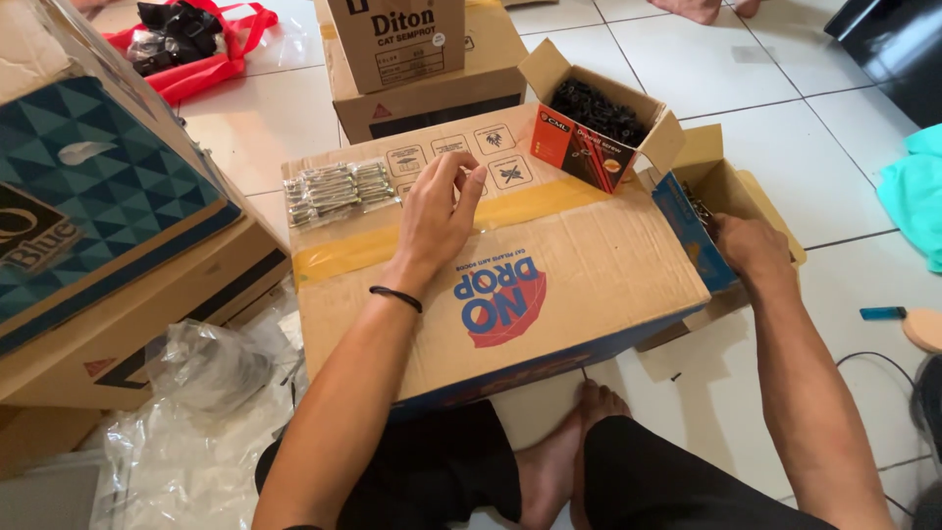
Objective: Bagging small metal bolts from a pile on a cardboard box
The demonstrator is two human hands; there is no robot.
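Note:
My left hand [439,211] hovers over a large cardboard box [549,285] that serves as a work surface; its fingers are pinched together, apparently on a small screw that I can barely see. Rows of silver bolts [336,189] lie on the box just left of that hand. My right hand [748,245] reaches into a small open carton [721,177] beside the big box's right edge, its fingertips hidden inside. An open orange box of black screws [594,123] stands at the big box's far right corner.
Stacked cardboard boxes [417,59] stand behind, and a teal patterned box [93,196] lies at the left. Crumpled clear plastic [196,393] covers the floor at lower left. A red bag [196,44] sits at the back left. A blue lighter [883,313] lies on the tiles at right.

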